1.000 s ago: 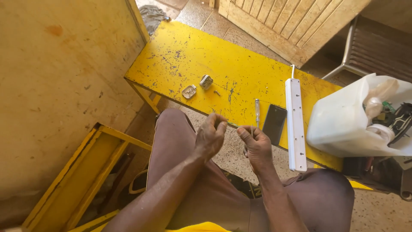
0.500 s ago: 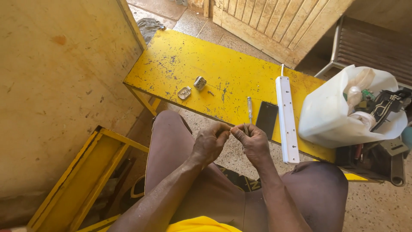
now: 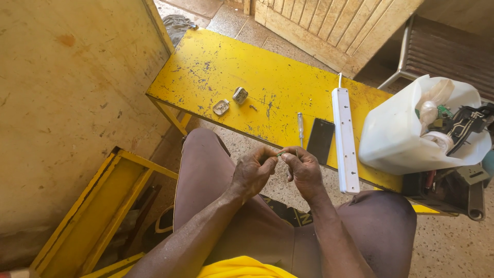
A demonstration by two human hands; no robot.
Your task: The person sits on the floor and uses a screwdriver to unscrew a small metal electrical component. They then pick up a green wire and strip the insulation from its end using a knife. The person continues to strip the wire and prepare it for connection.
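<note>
Above the lap, just off the worktop's near edge, the left hand [image 3: 253, 172] and right hand [image 3: 303, 169] meet, fingers of both pinched on a small green piece [image 3: 281, 153]; beyond lie a screwdriver [image 3: 300, 125], dark phone [image 3: 321, 140], white power strip [image 3: 345, 138]; farther, two small metal parts [image 3: 231, 101].

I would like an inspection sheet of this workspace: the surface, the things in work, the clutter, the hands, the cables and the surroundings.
Surface: yellow bench, paint scratched and chipped.
Job's things: small greenish piece pinched between both hands above the lap; too small to identify.
Clutter: two small grey plug parts, screwdriver, dark phone, white power strip, cut white plastic container holding parts.
Grippers: left hand and right hand both closed on the piece, fingertips meeting.
Cables: nothing seen.
Surroundings: yellowish wall at left, yellow metal frame below it, wooden slatted door behind the bench, speckled floor.
</note>
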